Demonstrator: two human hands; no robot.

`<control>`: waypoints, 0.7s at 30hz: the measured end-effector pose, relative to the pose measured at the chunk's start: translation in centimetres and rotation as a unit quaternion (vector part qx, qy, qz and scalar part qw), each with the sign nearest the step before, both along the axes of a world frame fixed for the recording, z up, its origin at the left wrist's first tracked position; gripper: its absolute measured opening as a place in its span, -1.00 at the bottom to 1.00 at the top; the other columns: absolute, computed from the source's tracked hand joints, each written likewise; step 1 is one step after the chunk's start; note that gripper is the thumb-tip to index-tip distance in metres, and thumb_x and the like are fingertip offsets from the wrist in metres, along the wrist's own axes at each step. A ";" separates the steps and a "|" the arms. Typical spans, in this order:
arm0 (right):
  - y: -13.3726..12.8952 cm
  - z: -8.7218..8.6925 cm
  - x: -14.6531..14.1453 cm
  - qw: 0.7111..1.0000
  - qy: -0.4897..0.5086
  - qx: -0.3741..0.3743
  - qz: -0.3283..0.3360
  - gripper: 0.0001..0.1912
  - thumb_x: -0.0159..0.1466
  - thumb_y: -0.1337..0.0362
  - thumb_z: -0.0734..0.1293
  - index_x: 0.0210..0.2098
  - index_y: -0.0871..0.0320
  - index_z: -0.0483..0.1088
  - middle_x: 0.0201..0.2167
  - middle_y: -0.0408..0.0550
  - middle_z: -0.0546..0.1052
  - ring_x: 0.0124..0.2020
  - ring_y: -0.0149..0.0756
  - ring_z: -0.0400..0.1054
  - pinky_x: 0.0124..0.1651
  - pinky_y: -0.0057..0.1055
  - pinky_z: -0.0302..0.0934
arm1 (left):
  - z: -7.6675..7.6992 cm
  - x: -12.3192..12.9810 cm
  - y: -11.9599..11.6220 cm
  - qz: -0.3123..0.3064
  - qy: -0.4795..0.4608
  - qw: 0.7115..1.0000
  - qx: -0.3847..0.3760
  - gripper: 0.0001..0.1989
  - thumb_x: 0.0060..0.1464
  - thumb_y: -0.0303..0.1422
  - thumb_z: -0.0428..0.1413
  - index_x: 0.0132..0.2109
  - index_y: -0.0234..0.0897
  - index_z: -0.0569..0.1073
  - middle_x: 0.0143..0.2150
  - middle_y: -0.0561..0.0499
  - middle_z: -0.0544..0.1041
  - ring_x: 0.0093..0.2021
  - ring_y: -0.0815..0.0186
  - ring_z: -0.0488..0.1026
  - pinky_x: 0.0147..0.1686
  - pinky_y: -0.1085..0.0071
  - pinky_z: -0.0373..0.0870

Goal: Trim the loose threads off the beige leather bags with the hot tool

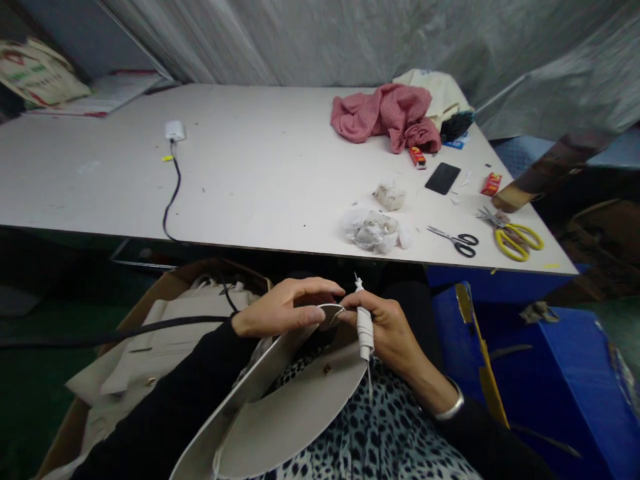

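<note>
Left hand (287, 309): holding panel (300, 419)
Right hand (387, 327): gripping tool (365, 332)
Stud (327, 368): in place
Edge (331, 307): partly hidden; work there likely unfinished

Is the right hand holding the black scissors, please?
No, the black scissors lie on the table while the right hand holds a wrapped tool.
</note>
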State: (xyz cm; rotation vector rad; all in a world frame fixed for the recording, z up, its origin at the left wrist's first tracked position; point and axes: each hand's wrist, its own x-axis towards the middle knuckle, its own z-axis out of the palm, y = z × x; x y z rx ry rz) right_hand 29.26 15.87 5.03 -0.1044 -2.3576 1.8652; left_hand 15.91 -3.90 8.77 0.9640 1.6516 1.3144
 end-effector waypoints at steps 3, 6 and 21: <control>0.5 -0.5 -0.4 0.998 0.001 0.030 -0.047 -0.84 0.31 0.15 0.45 -0.22 0.10 0.60 -0.37 -0.10 0.61 -0.38 -0.33 0.46 -0.36 -0.48 0.27 | 0.4 -0.3 2.0 -0.039 0.016 0.997 -0.062 -0.58 0.15 -0.23 0.27 0.16 -0.15 0.59 0.12 -0.08 0.63 0.15 0.03 0.53 0.15 0.17 0.41; 1.0 -0.9 -1.1 0.997 -0.003 0.036 -0.064 -0.85 0.32 0.16 0.45 -0.24 0.11 0.60 -0.40 -0.11 0.60 -0.40 -0.33 0.45 -0.38 -0.49 0.26 | 0.0 -0.5 3.3 -0.008 0.021 0.995 -0.096 -0.62 0.13 -0.30 0.26 0.10 -0.20 0.61 0.02 -0.07 0.67 0.03 0.07 0.58 0.06 0.21 0.44; 8.0 -1.8 -2.9 0.979 0.062 0.064 -0.183 -0.62 0.50 0.00 0.22 0.13 0.05 0.48 -0.22 -0.04 0.62 -0.27 -0.26 0.52 -0.13 -0.29 0.43 | -1.6 -0.8 6.4 0.195 -0.068 0.973 -0.101 -0.84 0.04 -0.26 0.28 -0.30 -0.27 0.62 -0.41 0.01 0.58 -0.39 0.27 0.44 -0.32 0.37 0.35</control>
